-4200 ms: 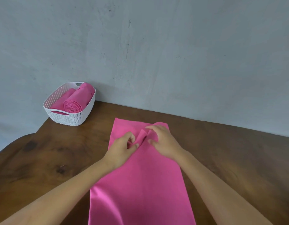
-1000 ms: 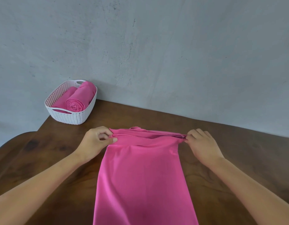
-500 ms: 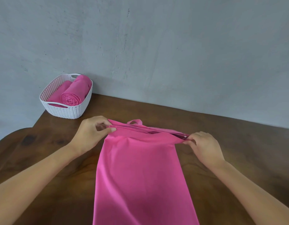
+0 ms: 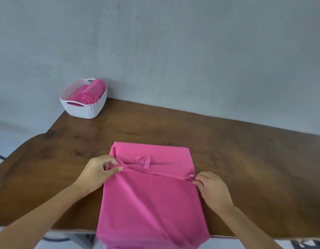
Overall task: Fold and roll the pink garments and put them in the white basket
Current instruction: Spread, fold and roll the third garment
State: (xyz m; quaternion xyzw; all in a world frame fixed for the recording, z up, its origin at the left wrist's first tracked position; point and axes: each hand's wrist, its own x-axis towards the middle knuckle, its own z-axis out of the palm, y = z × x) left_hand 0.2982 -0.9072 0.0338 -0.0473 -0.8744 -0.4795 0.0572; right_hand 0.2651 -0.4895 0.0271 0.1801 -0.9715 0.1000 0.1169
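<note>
**Pink garment.** One pink garment (image 4: 152, 203) lies on the brown wooden desk (image 4: 245, 159), at the near middle of the desk. Its far part rests flat on the desk surface. Its near part passes over the near edge of the desk and hangs below it. A gathered fold edge of several layers runs across the garment from left to right, and its right end lies nearer than its left end. A small fabric loop (image 4: 144, 159) stands just beyond this fold edge, on the flat far part.

**Left hand.** The left hand (image 4: 97, 171) is at the left end of the fold edge. Thumb and curled fingers are closed together on the gathered layers and pinch them.

**Right hand.** The right hand (image 4: 213, 190) is at the right end of the fold edge. Its fingertips are closed on the fabric at the garment's right side and pinch it. The hand rests low, close to the desk surface.

**White basket.** The white basket (image 4: 83, 108) stands on the far left corner of the desk, next to the grey wall (image 4: 173, 51), well apart from both hands. It holds two rolled pink garments (image 4: 87, 97) lying side by side. The right roll sits higher and shows its spiral end toward the near side.
</note>
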